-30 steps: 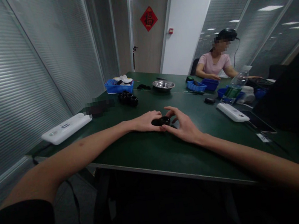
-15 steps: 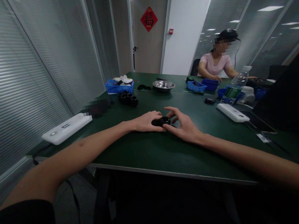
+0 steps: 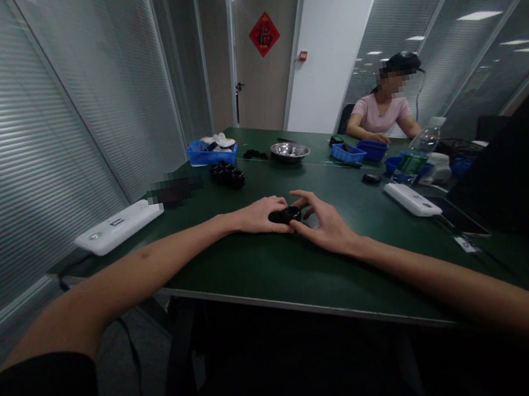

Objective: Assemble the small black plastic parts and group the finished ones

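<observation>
Low over the green table [image 3: 249, 261], a small glossy black part with a round, ring-like end [image 3: 293, 214] lies between my hands. My left hand [image 3: 262, 215] is closed around its left side, thumb along the near edge. On the right, my right hand [image 3: 321, 219] curls its thumb and fingers about the round end. Its thumb touches the near side of the part. Fingers cover much of the part, so its full shape is hidden. Farther back stand several similar black round pieces [image 3: 228, 176] in a cluster.
At the back are a blue basket [image 3: 211, 155] of odds and ends and a steel bowl [image 3: 290, 152]. White power banks [image 3: 120, 227] lie left and right. On the right stand blue trays [image 3: 348, 153] and a plastic bottle [image 3: 416, 152]. A person [image 3: 382, 112] sits across.
</observation>
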`<state>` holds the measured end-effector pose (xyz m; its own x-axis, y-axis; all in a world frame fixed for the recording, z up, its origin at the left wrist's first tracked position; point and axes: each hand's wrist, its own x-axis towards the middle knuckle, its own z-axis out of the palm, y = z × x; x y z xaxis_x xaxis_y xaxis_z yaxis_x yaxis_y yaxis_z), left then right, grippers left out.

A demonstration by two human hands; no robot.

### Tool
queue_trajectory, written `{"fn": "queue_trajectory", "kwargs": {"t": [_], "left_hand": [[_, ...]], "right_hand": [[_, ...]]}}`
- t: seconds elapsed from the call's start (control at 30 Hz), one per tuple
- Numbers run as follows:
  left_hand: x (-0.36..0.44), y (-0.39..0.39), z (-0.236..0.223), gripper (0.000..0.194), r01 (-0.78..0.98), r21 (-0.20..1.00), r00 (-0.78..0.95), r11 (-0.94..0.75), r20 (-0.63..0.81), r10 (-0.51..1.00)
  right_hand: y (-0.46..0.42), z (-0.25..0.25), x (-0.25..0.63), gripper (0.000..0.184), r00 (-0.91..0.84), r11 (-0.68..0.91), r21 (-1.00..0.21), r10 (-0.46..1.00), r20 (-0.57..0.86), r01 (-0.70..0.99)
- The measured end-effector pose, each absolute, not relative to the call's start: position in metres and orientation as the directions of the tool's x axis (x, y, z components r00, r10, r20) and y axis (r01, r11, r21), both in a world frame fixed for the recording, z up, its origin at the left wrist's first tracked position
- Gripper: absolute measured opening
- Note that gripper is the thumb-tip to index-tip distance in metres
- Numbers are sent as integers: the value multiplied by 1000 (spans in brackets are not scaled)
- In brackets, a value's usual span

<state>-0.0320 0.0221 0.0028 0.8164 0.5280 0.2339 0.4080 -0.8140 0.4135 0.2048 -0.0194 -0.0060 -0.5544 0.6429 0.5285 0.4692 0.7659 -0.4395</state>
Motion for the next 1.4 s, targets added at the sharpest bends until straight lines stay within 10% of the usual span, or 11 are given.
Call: {"fn": "queue_trajectory", "kwargs": {"t": [1.4], "left_hand": [[-32, 22, 3, 48, 401, 426, 813, -811, 243, 529]], "right_hand": [[-18, -7, 206, 64, -539, 756, -437, 654, 531, 487]]}}
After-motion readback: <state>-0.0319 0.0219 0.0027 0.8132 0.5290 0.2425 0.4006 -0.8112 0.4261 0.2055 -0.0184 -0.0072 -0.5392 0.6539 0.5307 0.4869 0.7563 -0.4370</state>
